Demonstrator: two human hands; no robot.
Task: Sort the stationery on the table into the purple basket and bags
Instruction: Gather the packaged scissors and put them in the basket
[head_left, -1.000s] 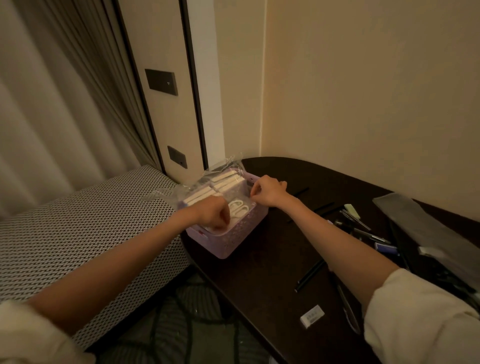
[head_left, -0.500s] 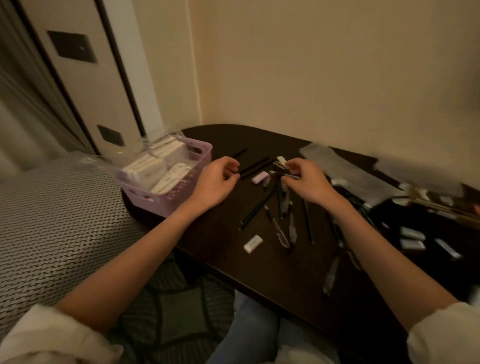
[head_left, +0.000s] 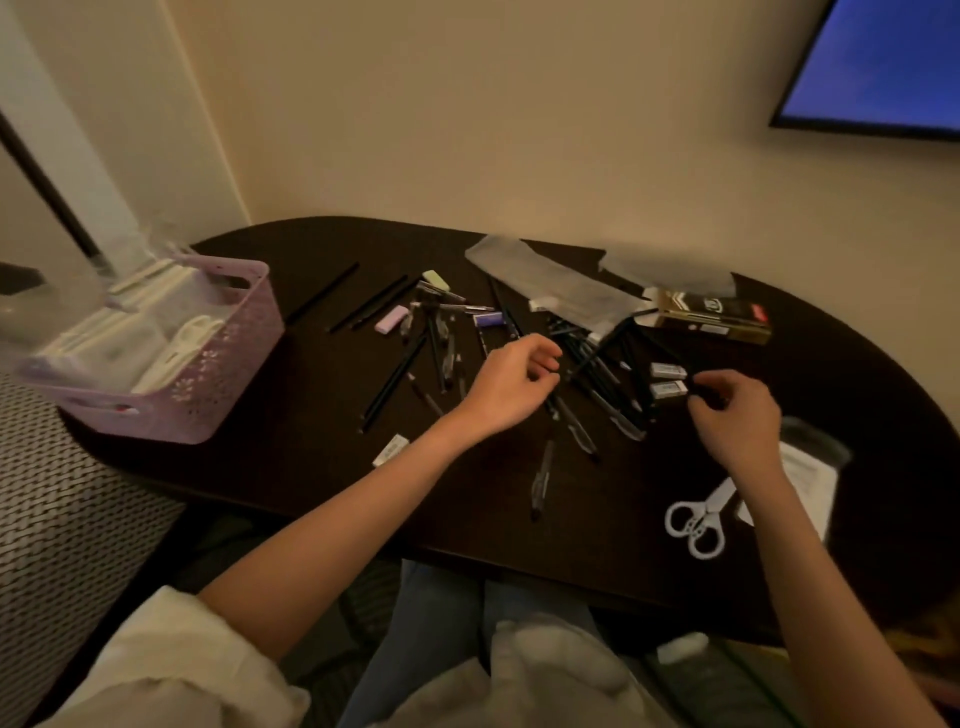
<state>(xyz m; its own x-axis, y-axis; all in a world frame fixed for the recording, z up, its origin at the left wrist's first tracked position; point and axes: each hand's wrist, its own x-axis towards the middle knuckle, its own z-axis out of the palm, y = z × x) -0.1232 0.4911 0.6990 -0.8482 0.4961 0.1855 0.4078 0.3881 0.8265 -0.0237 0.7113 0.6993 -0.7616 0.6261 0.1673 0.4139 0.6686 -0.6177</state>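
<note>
I can't tell what my right hand (head_left: 737, 415) pinches; the scissors' (head_left: 698, 519) blades hide under my wrist.

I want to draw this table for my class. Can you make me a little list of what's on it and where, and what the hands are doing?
table: dark, rounded
purple basket: far left, white packs inside
pens and pencils: scattered across the middle
white scissors: near right, flat
black and gold box: far right
left hand: above the pens, fingers curled, grip unclear
right hand: beside two erasers, grip unclear
</note>
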